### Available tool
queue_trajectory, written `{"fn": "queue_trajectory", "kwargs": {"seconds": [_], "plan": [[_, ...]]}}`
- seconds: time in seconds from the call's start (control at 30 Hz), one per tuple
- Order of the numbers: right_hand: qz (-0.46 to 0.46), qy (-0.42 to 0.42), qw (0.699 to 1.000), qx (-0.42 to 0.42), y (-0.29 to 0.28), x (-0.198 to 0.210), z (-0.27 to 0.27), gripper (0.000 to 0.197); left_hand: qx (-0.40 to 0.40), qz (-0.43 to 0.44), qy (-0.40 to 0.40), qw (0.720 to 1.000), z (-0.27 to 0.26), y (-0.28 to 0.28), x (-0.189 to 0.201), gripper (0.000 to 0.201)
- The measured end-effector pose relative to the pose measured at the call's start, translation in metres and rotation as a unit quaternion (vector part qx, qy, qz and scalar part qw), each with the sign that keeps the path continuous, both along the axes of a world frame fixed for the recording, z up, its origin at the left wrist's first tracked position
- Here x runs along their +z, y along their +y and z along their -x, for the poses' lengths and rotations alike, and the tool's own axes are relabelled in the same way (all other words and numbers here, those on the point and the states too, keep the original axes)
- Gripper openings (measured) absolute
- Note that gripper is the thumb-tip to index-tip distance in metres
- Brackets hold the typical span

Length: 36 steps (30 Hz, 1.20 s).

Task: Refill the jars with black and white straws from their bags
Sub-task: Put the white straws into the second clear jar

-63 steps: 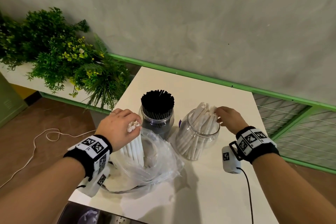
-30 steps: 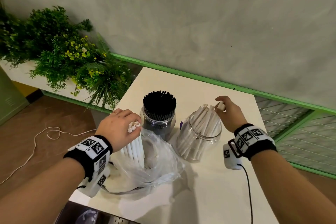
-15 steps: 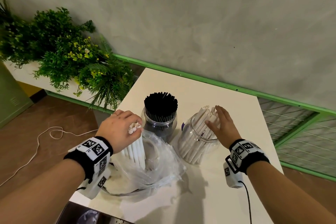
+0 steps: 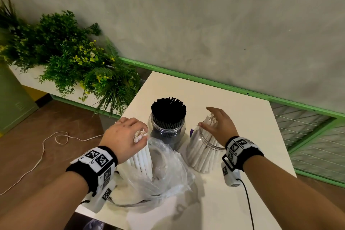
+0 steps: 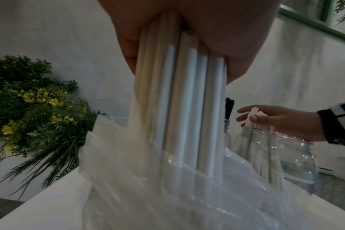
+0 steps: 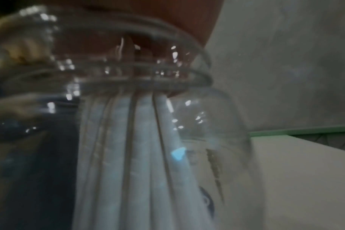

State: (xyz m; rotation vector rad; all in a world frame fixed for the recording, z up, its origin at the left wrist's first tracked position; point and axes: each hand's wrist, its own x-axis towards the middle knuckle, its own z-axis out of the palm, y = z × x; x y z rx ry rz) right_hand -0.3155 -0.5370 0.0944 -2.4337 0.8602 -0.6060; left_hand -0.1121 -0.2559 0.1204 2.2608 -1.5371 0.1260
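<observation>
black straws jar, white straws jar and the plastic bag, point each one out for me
black straws jar (image 4: 166,131), head view, clear wall below the rim
white straws jar (image 4: 202,152), head view, clear side wall
plastic bag (image 4: 168,172), head view, crumpled clear film beside the bundle

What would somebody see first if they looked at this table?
Probably the jar of black straws standing at the middle of the white table, packed full. Right of it, the right hand rests over a clear jar of white straws, while the left hand grips a bundle of white straws in a plastic bag.
</observation>
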Motion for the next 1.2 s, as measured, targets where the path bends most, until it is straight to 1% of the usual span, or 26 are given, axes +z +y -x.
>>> {"fn": "queue_trajectory", "kwargs": {"seconds": [0.1, 0.17, 0.27, 0.37, 0.43, 0.53, 0.63, 0.7, 0.8, 0.87, 0.93, 1.03, 1.13, 1.2], "plan": [[0.045, -0.049, 0.998, -0.021, 0.005, -0.003, -0.006, 0.041, -0.002, 0.002, 0.000, 1.000, -0.001, 0.000, -0.001, 0.028], [0.097, -0.094, 0.991, -0.020, 0.006, -0.002, -0.007, 0.030, -0.002, 0.001, -0.001, 1.000, -0.001, 0.001, -0.002, 0.028], [0.139, -0.130, 0.981, -0.043, 0.002, 0.008, -0.006, 0.026, -0.003, 0.001, -0.001, 1.000, 0.000, 0.001, -0.001, 0.029], [0.158, -0.121, 0.978, -0.059, -0.006, 0.012, 0.001, 0.027, -0.006, 0.007, -0.004, 1.000, 0.001, 0.001, 0.001, 0.029], [0.142, -0.088, 0.985, -0.050, -0.008, 0.009, 0.007, 0.022, -0.006, 0.010, -0.005, 1.000, 0.002, 0.001, 0.001, 0.028], [0.082, -0.056, 0.994, -0.040, -0.010, 0.004, 0.014, 0.018, -0.006, 0.005, 0.003, 1.000, 0.002, 0.003, 0.000, 0.029], [0.096, -0.092, 0.989, -0.066, -0.012, 0.007, 0.014, 0.019, -0.006, 0.000, 0.009, 1.000, 0.001, 0.004, 0.000, 0.029], [0.086, -0.115, 0.986, -0.087, -0.012, 0.012, 0.012, 0.022, -0.006, 0.000, 0.009, 1.000, 0.001, 0.004, 0.000, 0.029], [0.049, -0.098, 0.990, -0.091, -0.012, 0.015, 0.012, 0.024, -0.007, -0.003, 0.011, 1.000, 0.001, 0.004, 0.000, 0.029], [0.021, -0.088, 0.991, -0.094, -0.011, 0.017, 0.012, 0.020, -0.008, -0.006, 0.012, 1.000, 0.001, 0.004, 0.000, 0.029], [0.003, -0.105, 0.989, -0.109, -0.009, 0.019, 0.011, 0.012, -0.008, -0.007, 0.011, 1.000, 0.001, 0.004, 0.000, 0.029], [-0.002, -0.111, 0.987, -0.119, -0.010, 0.019, 0.009, 0.005, -0.011, -0.005, 0.009, 1.000, 0.001, 0.004, 0.001, 0.031], [0.024, -0.063, 0.994, -0.088, -0.013, 0.017, 0.009, 0.012, -0.010, -0.006, 0.011, 1.000, 0.002, 0.005, 0.001, 0.031], [0.051, -0.057, 0.995, -0.071, -0.018, 0.016, 0.008, 0.015, -0.007, -0.006, 0.011, 1.000, 0.002, 0.005, 0.001, 0.031]]}}
